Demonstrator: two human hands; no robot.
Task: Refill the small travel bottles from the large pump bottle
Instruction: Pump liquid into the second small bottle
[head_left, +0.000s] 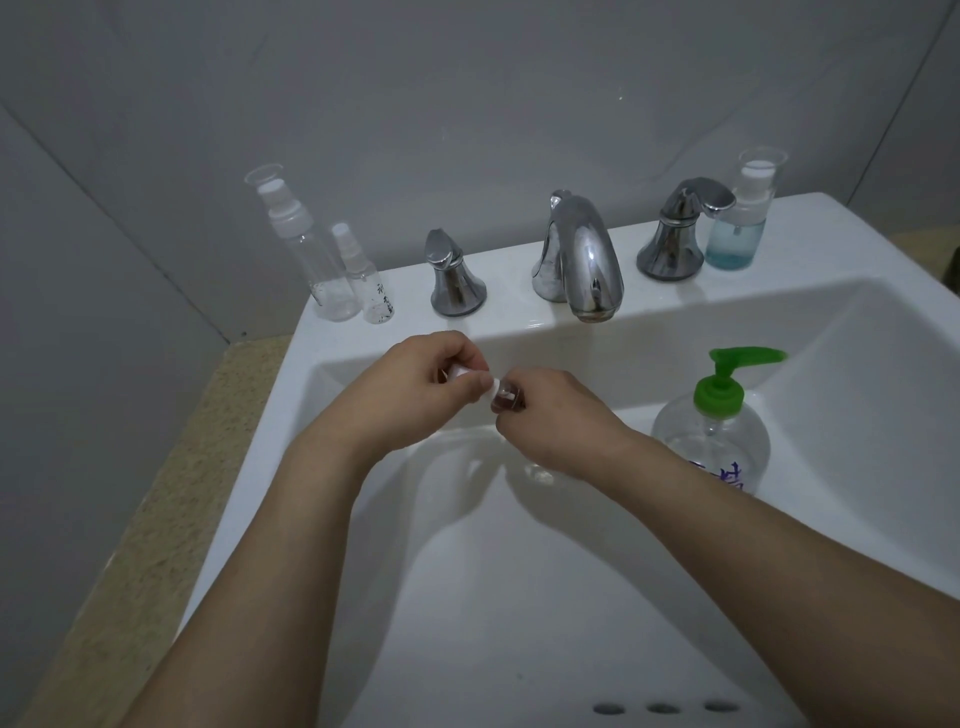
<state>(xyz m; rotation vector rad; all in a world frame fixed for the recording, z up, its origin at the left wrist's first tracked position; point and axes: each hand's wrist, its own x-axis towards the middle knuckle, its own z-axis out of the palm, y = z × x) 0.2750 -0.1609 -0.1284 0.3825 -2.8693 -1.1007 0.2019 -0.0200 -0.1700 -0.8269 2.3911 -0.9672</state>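
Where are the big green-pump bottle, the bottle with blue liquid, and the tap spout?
green-pump bottle (711, 441): head view, clear body.
blue-liquid bottle (733, 244): head view, lower body.
tap spout (584, 260): head view, chrome front.

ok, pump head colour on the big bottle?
Green pump head, clear bottle body; head view.

A white sink (519, 280) set in a speckled bench (156, 493) carries two clear spray bottles (332, 270), chrome taps (576, 260), a blue-filled bottle (737, 228); a green-pump bottle (711, 431) stands in its basin.
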